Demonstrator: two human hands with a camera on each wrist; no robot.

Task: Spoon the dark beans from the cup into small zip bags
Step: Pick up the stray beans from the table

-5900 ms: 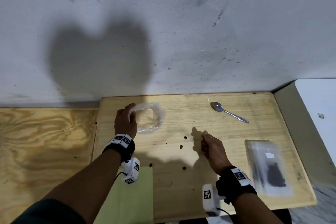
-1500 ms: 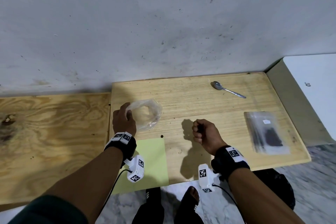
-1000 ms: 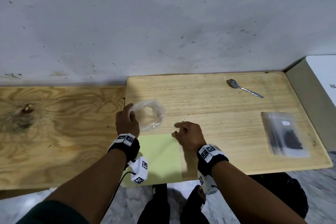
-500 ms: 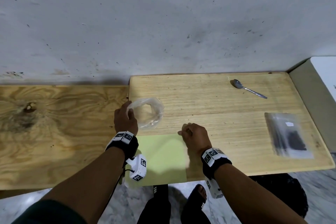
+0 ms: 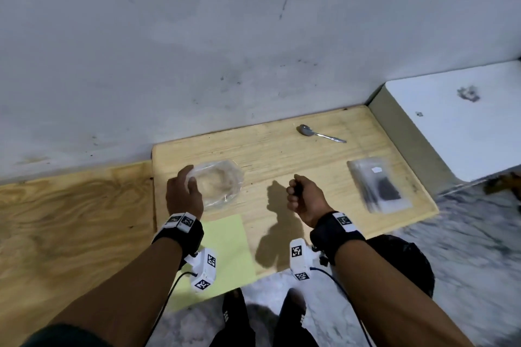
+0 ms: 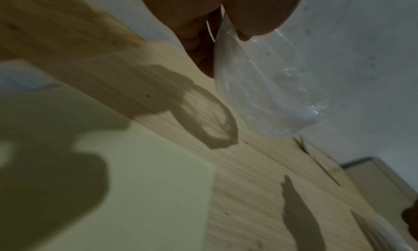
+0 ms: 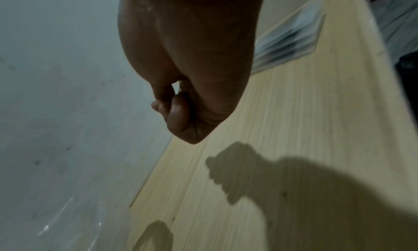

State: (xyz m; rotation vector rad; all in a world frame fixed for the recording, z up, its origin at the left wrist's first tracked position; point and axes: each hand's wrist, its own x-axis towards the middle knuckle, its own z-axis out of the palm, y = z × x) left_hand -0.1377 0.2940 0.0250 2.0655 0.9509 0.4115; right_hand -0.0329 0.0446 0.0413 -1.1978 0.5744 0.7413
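Observation:
My left hand point(image 5: 183, 194) grips the near rim of a crinkled clear plastic bag point(image 5: 222, 186) and holds its mouth open on the wooden table point(image 5: 282, 155). In the left wrist view the thumb and fingers point(image 6: 199, 45) pinch that bag point(image 6: 267, 97); it looks empty. My right hand point(image 5: 298, 197) hovers as a fist over the table's middle, with a dark bit in the hollow by the thumb. The right wrist view shows that hand point(image 7: 181, 111) curled tight. A metal spoon point(image 5: 318, 134) lies at the back right. A flat stack of zip bags point(image 5: 377, 186) with dark beans lies at the right.
A pale green sheet point(image 5: 225, 251) overhangs the table's near edge between my arms. A plywood board point(image 5: 70, 220) adjoins on the left, and a white block point(image 5: 456, 115) stands past the right edge. The grey wall closes the back. My feet stand below on marble floor.
My right hand went down to a loose bean beside the green sheet, pinched there, then rose back to the middle as a fist. That bean is gone from the table. The left hand stayed.

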